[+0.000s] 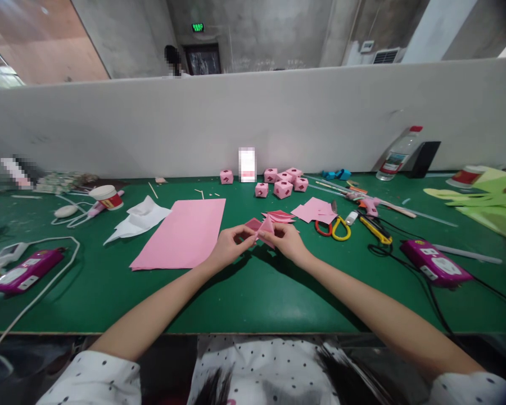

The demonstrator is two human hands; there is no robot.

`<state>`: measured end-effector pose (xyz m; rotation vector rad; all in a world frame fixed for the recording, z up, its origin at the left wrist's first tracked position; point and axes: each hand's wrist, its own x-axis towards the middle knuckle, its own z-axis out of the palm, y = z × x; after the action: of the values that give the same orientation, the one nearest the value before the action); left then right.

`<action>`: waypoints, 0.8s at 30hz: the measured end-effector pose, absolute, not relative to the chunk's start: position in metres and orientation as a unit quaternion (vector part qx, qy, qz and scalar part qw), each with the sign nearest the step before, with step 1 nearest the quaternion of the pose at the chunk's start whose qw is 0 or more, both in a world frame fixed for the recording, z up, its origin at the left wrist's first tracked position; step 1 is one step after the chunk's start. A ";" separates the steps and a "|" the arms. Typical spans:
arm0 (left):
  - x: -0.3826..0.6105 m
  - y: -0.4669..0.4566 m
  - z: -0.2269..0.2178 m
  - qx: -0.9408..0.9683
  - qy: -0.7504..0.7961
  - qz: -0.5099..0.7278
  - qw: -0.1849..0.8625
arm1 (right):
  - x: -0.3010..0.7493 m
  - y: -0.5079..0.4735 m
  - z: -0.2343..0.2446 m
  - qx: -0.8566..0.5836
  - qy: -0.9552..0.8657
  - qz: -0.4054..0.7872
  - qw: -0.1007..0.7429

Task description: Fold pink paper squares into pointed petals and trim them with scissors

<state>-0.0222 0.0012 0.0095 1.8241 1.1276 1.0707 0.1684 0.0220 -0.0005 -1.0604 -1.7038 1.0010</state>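
Note:
Both my hands meet over the green table (pixel 253 292), pinching a small folded pink paper piece (pixel 261 228) between them. My left hand (pixel 230 246) grips its left side with curled fingers. My right hand (pixel 284 239) holds the right side, thumb and fingers pressed on the fold. Just beyond the hands lie several folded pink paper pieces (pixel 280 216). A large pink paper sheet (pixel 183 233) lies flat to the left of my left hand.
Several pink paper cubes (pixel 282 183) sit at the back near the grey partition. Cut pink squares (pixel 316 210), red-and-yellow scissors (pixel 333 228), a yellow cutter (pixel 375 229) and a glue gun (pixel 365 203) lie to the right. Purple packs (pixel 436 264) (pixel 25 271), cables, a water bottle (pixel 398 153), green paper shapes (pixel 489 199).

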 end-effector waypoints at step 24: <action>-0.026 0.008 0.010 0.647 0.440 0.446 0.434 | 0.177 0.022 0.005 -0.407 -0.702 0.388 0.438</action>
<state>-0.0259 0.0077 0.0098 1.6114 1.0959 1.1099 0.1769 0.0216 0.0052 -1.0122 -1.7444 0.9640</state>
